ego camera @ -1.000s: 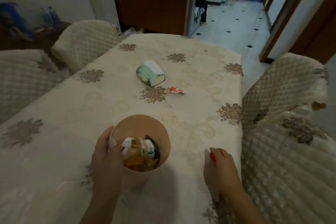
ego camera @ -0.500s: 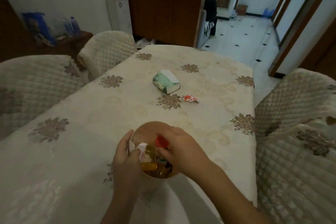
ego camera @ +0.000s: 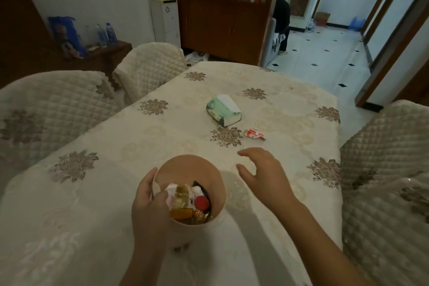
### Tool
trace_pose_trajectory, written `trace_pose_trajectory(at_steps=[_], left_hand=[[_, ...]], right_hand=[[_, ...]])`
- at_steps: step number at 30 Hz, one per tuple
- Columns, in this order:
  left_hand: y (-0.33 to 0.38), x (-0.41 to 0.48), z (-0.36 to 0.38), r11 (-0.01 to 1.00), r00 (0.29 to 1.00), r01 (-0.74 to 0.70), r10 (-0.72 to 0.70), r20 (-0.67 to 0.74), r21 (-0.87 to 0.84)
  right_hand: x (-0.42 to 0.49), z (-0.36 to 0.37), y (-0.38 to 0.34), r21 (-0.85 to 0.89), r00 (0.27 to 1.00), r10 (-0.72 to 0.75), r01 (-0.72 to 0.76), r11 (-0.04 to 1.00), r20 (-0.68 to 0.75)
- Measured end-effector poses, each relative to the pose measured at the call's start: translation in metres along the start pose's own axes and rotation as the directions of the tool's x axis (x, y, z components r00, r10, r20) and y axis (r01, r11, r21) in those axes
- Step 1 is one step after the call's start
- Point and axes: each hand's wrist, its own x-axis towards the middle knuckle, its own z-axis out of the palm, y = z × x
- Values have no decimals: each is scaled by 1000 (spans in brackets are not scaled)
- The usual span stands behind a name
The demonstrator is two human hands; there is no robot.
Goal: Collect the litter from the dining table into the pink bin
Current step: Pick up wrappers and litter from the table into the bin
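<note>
The pink bin [ego camera: 185, 167] stands on the near part of the dining table [ego camera: 139, 146]. My left hand [ego camera: 148, 206] grips its left rim. Inside lie several pieces of litter, among them a red cap [ego camera: 201, 202], crumpled white tissue and an orange wrapper. My right hand [ego camera: 262, 176] hovers just right of the bin with fingers spread and nothing in it. A red and white wrapper [ego camera: 254, 134] lies on the cloth beyond that hand. A green and white tissue pack [ego camera: 223, 110] sits further back near the table's middle.
Quilted chairs stand on the left [ego camera: 53, 109], [ego camera: 151, 65] and on the right [ego camera: 385, 146]. A dark wood cabinet [ego camera: 220, 25] is behind the table. A person stands in the doorway [ego camera: 282, 18] at the back. The tiled floor opens to the far right.
My right hand picked up the red cap at the table's right edge, carried it over the bin and let it go inside. It has now drawn out to the right, empty.
</note>
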Motion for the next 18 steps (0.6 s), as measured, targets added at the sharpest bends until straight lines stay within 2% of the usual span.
trace_pose_trajectory(at_steps=[7, 14, 18], left_hand=[[2, 15, 26, 999, 992, -31, 26, -122, -33], [-10, 33, 47, 995, 960, -33, 6, -279, -93], [-12, 37, 58, 994, 953, -72, 43, -301, -88]], right_hand=[[48, 39, 82, -43, 974, 199, -195, 980, 104], [91, 82, 150, -117, 952, 259, -242, 963, 161], [114, 104, 181, -170, 951, 250, -220, 961, 182]])
